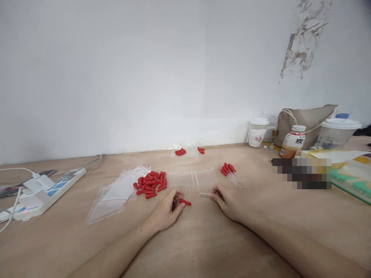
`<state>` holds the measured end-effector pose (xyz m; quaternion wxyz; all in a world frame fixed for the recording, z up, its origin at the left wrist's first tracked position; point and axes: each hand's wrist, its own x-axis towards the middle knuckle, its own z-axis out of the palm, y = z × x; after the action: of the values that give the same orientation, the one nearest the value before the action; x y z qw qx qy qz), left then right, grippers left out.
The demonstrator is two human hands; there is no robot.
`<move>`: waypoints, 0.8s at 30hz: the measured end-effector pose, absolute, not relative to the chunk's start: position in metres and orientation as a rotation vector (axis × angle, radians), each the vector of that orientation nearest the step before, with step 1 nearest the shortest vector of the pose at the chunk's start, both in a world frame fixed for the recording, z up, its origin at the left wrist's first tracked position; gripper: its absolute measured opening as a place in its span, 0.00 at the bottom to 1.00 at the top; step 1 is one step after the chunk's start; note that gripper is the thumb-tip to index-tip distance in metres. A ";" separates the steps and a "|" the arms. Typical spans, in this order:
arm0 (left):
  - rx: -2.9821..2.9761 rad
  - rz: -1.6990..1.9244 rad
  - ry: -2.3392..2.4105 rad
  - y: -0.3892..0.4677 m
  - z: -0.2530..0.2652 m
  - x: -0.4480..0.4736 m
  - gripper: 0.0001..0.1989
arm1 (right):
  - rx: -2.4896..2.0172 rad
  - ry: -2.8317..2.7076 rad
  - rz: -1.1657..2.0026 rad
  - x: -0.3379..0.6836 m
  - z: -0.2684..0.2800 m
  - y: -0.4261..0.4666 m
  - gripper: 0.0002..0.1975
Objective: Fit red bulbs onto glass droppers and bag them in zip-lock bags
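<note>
Between the fingers of my left hand [169, 208] is a red rubber dropper bulb [185, 202], its narrow end pointing right. My right hand [227, 200] pinches a clear glass dropper tube [205, 194] that points left toward the bulb; the two are apart. Just beyond my hands lies a row of clear glass tubes [189, 180] side by side. A pile of red bulbs [150, 183] sits left of the row. To its right, several droppers [232, 174] lie together, with red bulbs on their glass tubes.
Clear plastic bags [111, 197] lie left of the bulb pile. A white power strip [55, 193] with cables is at far left. More small bulbs [180, 152] and tubes lie near the wall. A lidded cup [257, 133], drink bottle [293, 142] and grey bag [307, 119] stand at back right.
</note>
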<state>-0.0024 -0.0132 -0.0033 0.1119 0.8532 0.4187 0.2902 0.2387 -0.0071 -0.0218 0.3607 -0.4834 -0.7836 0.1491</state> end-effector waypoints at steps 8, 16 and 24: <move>2.423 0.876 1.170 -0.013 0.003 0.010 0.08 | -1.083 -2.137 0.349 0.237 -0.020 -0.011 0.11; 2.362 0.896 1.105 -0.016 -0.001 0.015 0.08 | -1.033 -2.117 0.324 0.229 -0.015 -0.022 0.08; 2.399 0.898 1.101 -0.018 -0.002 0.015 0.08 | -1.067 -2.227 0.287 0.227 -0.015 -0.023 0.10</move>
<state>0.0149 -0.0179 -0.0017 0.1757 0.8471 0.3888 0.3169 0.2272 -0.0233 -0.0147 0.3218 -0.4062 -0.8482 0.1095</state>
